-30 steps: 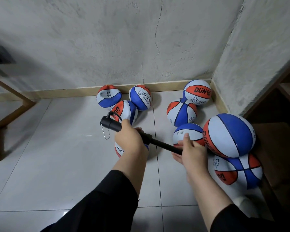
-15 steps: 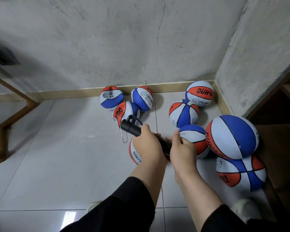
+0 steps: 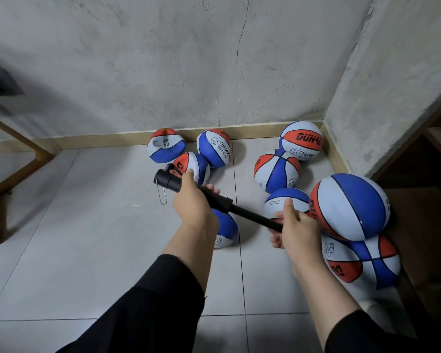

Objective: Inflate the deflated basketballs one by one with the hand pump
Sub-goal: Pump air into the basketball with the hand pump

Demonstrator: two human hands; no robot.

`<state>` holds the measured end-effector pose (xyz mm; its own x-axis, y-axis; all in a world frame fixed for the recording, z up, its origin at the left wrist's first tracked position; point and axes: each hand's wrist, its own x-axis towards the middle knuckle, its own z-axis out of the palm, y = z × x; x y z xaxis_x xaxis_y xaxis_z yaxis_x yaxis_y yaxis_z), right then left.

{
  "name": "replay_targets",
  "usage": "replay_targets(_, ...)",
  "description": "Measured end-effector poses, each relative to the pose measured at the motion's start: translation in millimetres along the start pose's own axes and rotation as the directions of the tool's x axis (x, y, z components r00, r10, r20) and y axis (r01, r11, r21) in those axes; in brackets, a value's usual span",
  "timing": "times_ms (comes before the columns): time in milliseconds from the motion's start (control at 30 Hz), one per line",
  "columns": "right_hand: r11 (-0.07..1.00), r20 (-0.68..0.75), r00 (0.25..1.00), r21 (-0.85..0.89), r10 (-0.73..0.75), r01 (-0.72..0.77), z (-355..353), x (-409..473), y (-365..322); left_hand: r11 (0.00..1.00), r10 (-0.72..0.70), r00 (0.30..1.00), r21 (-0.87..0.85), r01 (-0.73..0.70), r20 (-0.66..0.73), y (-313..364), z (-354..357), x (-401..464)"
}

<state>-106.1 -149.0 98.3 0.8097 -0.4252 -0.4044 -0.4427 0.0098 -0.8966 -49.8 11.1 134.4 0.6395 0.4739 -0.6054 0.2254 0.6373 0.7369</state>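
Your left hand is wrapped around the barrel of the black hand pump, and your right hand grips the far end of its thin rod, so both hands are clamped on the one tool with the rod drawn well out between them. The pump's long axis runs on a slant, from the capped end up and to the left of your left hand, down to your right hand. A wire clip hangs from the capped end.

Which ball the pump feeds cannot be told; no needle or hose shows. A flattened blue and white basketball lies just beyond your right hand, nearer to it than to the left. Another basketball sits on the floor under your left forearm. To the right of your right hand a plump, round basketball rests on top of a second one. Beyond your left hand more basketballs lie along the skirting board.

The next stroke likely closes the two hands together along that slanted axis.
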Motion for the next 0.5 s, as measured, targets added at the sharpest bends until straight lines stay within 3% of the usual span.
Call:
replay_targets(267,0.990,0.025,0.997,0.119,0.067,-0.070,15,-9,4,0.996,0.049,0.998,0.072,-0.046,-0.029,-22,7,-19)
replay_targets(400,0.992,0.047,0.996,0.096,0.075,-0.080,25,-16,-1,0.991,0.052,0.999,0.121,-0.051,-0.001,-33,14,-38)
replay_targets(500,1.000,0.038,0.999,-0.018,-0.013,0.014,30,-16,-3,0.994,0.009,1.000,0.111,-0.011,0.014,-42,15,-49)
